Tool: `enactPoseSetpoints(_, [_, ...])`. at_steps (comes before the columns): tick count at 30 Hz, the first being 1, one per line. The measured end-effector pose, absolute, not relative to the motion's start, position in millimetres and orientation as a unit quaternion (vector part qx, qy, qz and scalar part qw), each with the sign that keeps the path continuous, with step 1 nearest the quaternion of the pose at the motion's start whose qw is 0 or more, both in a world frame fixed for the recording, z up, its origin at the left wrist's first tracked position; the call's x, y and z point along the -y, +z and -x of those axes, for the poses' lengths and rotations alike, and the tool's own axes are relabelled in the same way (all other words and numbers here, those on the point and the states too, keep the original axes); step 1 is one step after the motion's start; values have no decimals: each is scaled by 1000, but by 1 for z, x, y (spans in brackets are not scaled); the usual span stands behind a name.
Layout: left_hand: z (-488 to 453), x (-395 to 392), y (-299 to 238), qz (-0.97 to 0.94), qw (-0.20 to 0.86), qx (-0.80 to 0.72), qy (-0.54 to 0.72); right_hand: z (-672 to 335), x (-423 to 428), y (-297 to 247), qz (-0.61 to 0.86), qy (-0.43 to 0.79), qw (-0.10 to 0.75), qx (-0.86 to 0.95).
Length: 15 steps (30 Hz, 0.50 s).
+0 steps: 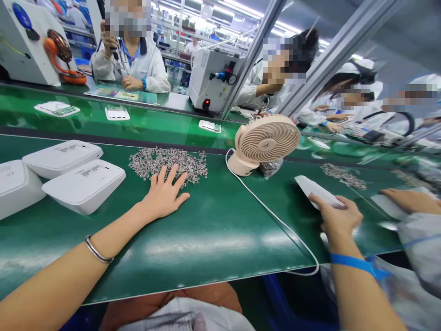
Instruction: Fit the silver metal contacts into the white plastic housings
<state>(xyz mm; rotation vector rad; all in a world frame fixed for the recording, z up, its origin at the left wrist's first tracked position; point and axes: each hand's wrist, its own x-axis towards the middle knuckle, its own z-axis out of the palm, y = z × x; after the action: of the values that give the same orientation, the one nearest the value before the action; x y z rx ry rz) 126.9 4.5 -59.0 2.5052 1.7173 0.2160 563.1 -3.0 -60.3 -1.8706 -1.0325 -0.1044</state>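
My left hand (pixel 167 192) lies palm down with its fingers spread, fingertips at the near edge of a heap of small, shiny metal pieces (pixel 165 158). I cannot make out what kind of pieces they are. Far to the right, my right hand (pixel 341 216), with a blue band at the wrist, grips a white plastic cover (pixel 317 191) above the green work surface (pixel 220 239). Its fingers are partly hidden behind the cover. To the left of my left hand stand white plastic housings (pixel 86 184), three in view.
A beige fan (pixel 267 142) stands between my hands, its white cable (pixel 275 214) running over the near edge. Behind it sits a plastic bag (pixel 271 168). White covers with circuit boards (pixel 117 113) lie on the green conveyor (pixel 165 120). A co-worker's hand (pixel 413 200) holds a white part at right.
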Motion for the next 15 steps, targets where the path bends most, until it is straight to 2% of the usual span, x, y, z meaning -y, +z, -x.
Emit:
enactPoseSetpoints(3, [-127,-4,-60,-820,48,-565,76,-525,30,-53,759,37,588,276])
enactPoseSetpoints(5, [-128,-5,-60,-812,50,-576,85,-494,49,-52,718,126,601,328])
enactPoseSetpoints(11, [-123,0,-59,-794,105,-566,196,-404,75,-57,536,352,408,650])
enactPoseSetpoints(13, [-119,4,-58,-790,149,-540,248,-381,64,-58,473,411,377,682])
enactPoseSetpoints(15, [-117,8,-56,-793,184,-515,270,-363,41,-61,481,418,386,667])
